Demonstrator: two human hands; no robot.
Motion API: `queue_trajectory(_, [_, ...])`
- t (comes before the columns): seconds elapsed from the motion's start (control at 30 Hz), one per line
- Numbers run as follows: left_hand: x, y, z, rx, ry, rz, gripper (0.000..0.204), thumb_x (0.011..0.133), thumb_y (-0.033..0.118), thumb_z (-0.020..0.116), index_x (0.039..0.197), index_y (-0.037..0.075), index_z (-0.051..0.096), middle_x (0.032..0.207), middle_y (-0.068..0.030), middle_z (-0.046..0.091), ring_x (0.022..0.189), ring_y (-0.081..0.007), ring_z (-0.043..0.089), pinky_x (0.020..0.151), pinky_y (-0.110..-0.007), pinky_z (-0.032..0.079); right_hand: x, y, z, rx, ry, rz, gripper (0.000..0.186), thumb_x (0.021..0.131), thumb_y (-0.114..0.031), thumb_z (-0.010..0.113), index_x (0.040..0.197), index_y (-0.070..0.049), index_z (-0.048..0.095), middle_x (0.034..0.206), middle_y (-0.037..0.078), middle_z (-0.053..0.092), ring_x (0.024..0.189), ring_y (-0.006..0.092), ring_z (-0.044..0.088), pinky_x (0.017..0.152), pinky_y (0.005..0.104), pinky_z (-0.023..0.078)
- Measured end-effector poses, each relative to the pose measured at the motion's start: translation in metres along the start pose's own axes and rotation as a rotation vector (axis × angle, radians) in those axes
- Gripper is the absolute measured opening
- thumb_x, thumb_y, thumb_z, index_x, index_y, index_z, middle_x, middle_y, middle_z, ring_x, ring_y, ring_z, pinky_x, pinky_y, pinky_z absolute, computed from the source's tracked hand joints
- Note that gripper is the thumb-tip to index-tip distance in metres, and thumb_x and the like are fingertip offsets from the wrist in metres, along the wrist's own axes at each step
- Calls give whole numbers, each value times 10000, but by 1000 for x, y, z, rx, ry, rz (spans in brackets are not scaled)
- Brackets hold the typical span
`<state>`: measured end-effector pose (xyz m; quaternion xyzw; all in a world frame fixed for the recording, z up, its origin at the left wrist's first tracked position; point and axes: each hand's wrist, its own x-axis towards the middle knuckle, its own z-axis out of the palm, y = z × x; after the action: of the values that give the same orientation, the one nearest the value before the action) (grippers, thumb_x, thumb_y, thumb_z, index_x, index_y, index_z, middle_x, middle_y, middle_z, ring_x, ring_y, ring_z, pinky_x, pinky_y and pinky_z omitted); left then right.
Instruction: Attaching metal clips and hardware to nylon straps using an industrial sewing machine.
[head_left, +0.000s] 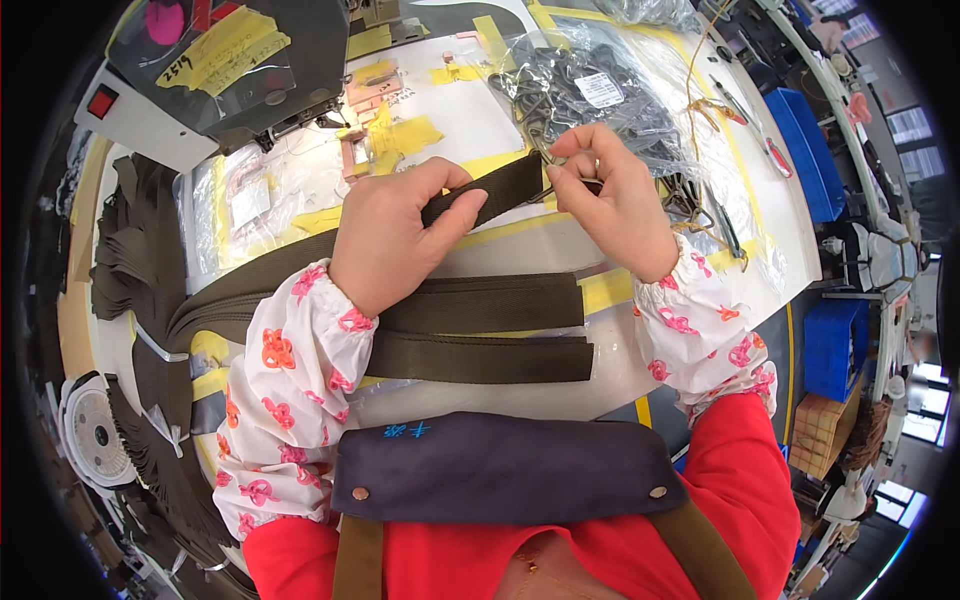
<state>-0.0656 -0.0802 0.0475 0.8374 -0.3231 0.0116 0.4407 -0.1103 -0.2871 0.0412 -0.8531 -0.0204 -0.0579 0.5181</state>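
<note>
My left hand [395, 235] is closed on a dark olive webbing strap [507, 190], thumb on top, with the strap's end pointing up and right. At that end, my right hand [615, 205] pinches a thin metal ring [544, 152] between thumb and fingers. The ring meets the strap's end, but the fingers partly cover it, and I cannot tell whether the strap passes through. Below my left hand, a stack of similar straps [480, 300] and one more strap layer [490, 360] lie flat with their cut ends to the right.
At the upper left stands a sewing machine [150, 125]. A clear plastic bag of metal rings [600, 85] lies beyond my right hand, with hand tools [765, 145] farther right. Bundled webbing [140, 240] hangs over the left side. Blue bins [805, 150] stand past the table's right edge.
</note>
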Motion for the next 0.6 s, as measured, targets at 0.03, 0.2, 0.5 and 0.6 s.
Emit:
queue_trajectory(0.03, [-1, 1, -1, 59, -20, -1, 149, 769, 179, 641, 765, 34, 603, 539, -120, 555, 463, -246, 548, 457, -320, 411, -1, -2, 5, -63, 49, -94, 172, 811, -86, 565, 940, -9, 482, 628, 89, 571, 530, 165, 546, 505, 275, 418])
queue_trajectory(0.2, [4, 0, -5, 100, -155, 12, 154, 773, 179, 582, 794, 30, 611, 552, -152, 549, 497, -308, 552, 479, -363, 423, 0, 6, 24, -407, 156, -574, 160, 816, -53, 578, 936, -26, 476, 639, 128, 556, 565, 302, 561, 519, 347, 440])
queue_trajectory(0.5, [1, -8, 2, 380, 69, 130, 136, 788, 139, 578, 905, 72, 593, 607, -71, 592, 495, -238, 566, 551, -296, 456, 7, -12, 48, 519, -16, 71, 234, 894, -148, 530, 1016, 22, 423, 729, 78, 587, 625, 105, 575, 562, 238, 470])
queue_trajectory(0.6, [0, -16, 10, 501, 92, 208, 154, 771, 150, 607, 914, 101, 580, 620, -61, 586, 507, -248, 566, 476, -330, 441, 21, -6, 57, 608, -185, 202, 315, 938, -288, 436, 857, 16, 451, 640, 63, 540, 527, 102, 519, 496, 234, 431])
